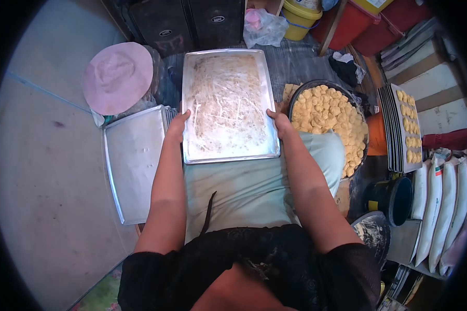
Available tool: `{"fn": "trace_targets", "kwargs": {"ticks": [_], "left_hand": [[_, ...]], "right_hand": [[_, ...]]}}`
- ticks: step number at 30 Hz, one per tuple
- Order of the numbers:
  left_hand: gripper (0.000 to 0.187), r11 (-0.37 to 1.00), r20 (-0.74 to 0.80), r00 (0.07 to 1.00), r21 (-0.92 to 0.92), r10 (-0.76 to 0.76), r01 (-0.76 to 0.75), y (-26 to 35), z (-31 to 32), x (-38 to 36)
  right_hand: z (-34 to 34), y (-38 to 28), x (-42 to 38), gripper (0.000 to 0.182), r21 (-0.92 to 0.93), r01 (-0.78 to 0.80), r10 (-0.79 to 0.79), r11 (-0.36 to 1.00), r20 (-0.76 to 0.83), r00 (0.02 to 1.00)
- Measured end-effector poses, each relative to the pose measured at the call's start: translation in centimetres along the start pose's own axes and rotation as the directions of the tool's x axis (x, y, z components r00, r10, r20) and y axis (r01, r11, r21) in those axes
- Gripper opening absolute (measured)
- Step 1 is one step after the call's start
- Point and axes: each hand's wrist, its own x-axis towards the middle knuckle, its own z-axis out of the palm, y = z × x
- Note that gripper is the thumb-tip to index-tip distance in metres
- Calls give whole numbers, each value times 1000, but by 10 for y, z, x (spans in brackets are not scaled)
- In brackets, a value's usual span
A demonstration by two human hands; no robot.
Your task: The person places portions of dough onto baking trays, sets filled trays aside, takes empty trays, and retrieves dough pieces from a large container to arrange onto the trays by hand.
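Observation:
A metal baking tray (228,103) with a worn, whitish-brown surface is held flat above my lap. My left hand (177,127) grips its left edge, and my right hand (281,124) grips the right edge; the fingers of both go under the rim, out of sight. Nothing lies on this tray. Just right of my right hand stands a large round tub full of yellow dough balls (327,111). To the left of my left hand is a stack of bare metal trays (132,160).
A pink hat (118,78) lies behind the tray stack. Further right stand stacked trays, the outermost bearing dough pieces (410,127), a dark bucket (394,199) and several white sacks (436,207). A yellow bucket (299,20) and a red bin (350,23) are at the back.

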Motion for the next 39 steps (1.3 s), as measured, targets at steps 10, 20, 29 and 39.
{"fn": "trace_targets", "kwargs": {"ticks": [10, 20, 29, 39], "left_hand": [[54, 998, -26, 998, -27, 64, -64, 0, 6, -8], [53, 985, 42, 992, 123, 119, -124, -9, -13, 18], [47, 185, 430, 493, 583, 756, -791, 38, 226, -28], [88, 105, 532, 842, 846, -93, -523, -101, 520, 52]], "right_hand": [[8, -6, 7, 47, -399, 19, -128, 917, -249, 960], [15, -50, -64, 88, -880, 353, -687, 318, 43, 725], [-311, -38, -123, 132, -907, -411, -282, 87, -419, 863], [-358, -25, -102, 115, -858, -491, -484, 149, -497, 721]]}}
